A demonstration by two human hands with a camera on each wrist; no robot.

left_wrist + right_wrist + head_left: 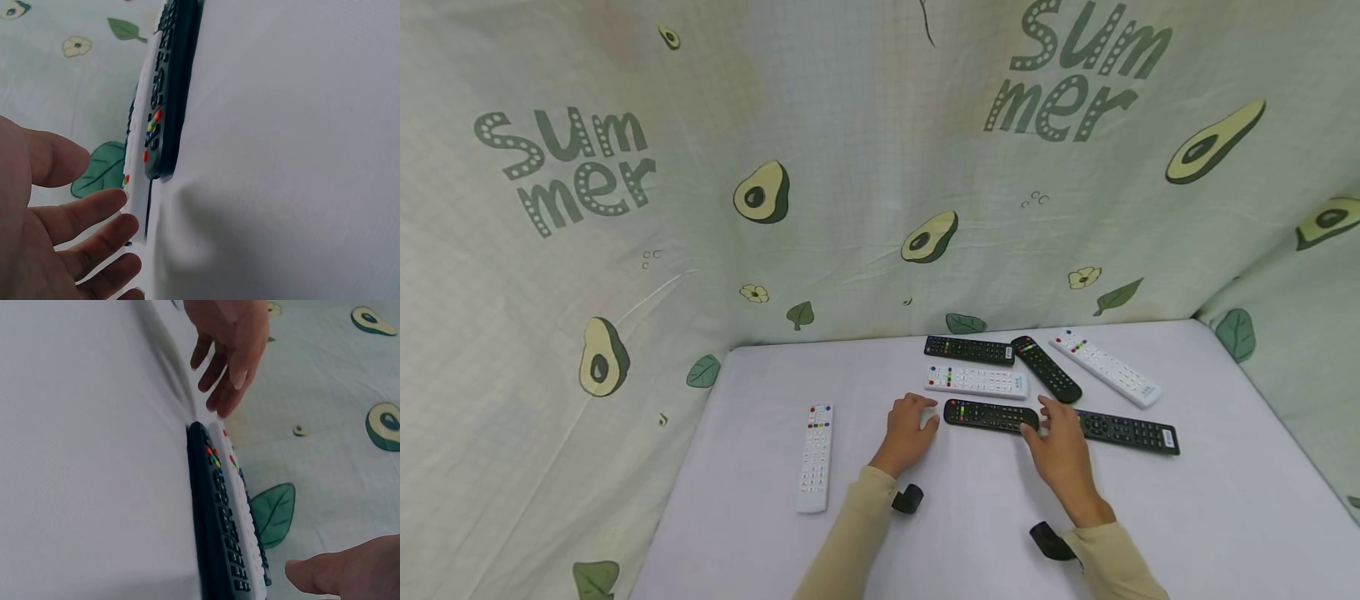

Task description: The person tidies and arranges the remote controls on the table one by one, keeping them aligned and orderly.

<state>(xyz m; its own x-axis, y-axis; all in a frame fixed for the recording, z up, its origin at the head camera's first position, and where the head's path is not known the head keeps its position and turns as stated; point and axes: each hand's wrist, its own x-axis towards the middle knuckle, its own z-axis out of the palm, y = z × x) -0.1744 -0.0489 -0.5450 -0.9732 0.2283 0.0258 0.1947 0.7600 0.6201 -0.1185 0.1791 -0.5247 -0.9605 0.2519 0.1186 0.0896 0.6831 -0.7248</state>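
A black remote control [988, 415] with colored buttons lies flat between the two hands. To its left, my left hand [907, 433] hovers with fingers spread and bent a little, holding nothing; the left wrist view shows this hand [75, 219] apart from the remote's rounded end. My right hand [1062, 450] is at the remote's right end, its thumb and forefinger parted and overlapping that end in the head view. The right wrist view shows its thumb [331, 572] raised off the remote [215, 512]. Just behind lies a white remote [976, 382].
Farther back lie a black remote [970, 350], a slanted black remote [1047, 369] and a slanted white remote [1105, 367]. Another black remote [1127, 432] extends right from behind the right hand. A white remote [816, 458] stands apart at left. Printed cloth [850, 167] hangs behind the table.
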